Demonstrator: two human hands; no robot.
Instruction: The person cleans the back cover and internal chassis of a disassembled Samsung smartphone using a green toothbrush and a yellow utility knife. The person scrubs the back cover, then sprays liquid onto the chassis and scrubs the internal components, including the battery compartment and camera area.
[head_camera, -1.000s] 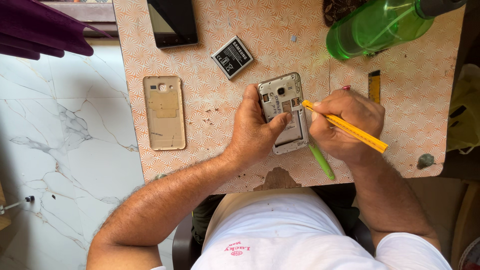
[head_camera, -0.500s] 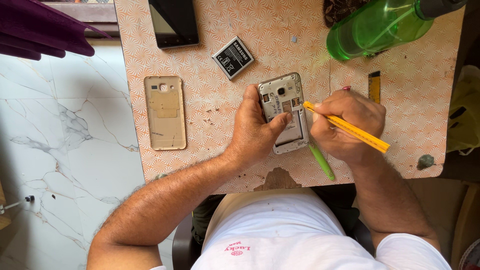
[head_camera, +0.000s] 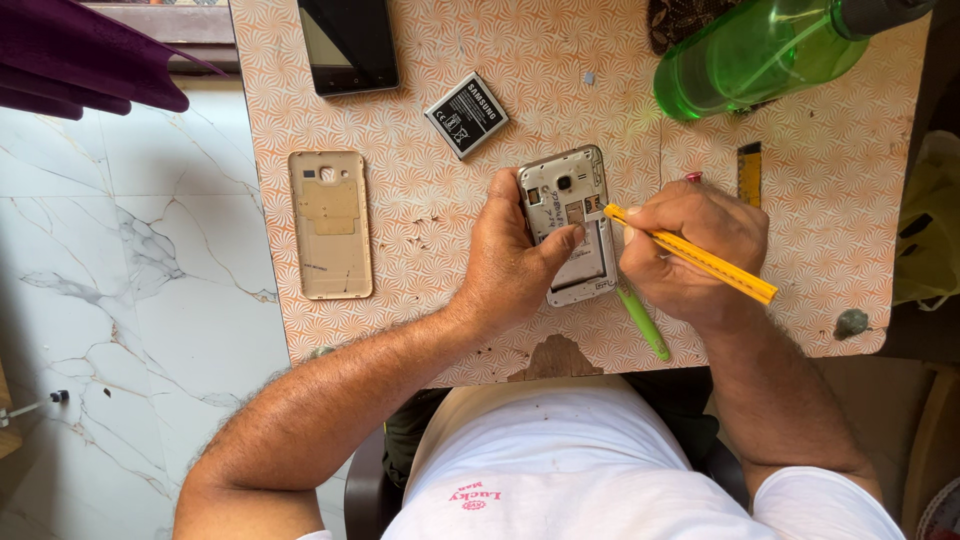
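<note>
Meanwhile, the left hand (head_camera: 515, 265) pins the opened phone (head_camera: 572, 222) lengthwise on the patterned table (head_camera: 430, 210) while the right hand (head_camera: 690, 255), just beside it, grips a yellow screwdriver (head_camera: 700, 258) angled into its upper edge

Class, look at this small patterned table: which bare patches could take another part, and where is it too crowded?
Free: the strip between the gold back cover and the left hand, and the stretch between the battery and the green bottle. Crowded: around the opened phone, where the left hand steadies it and the right hand works a yellow tool.
</note>
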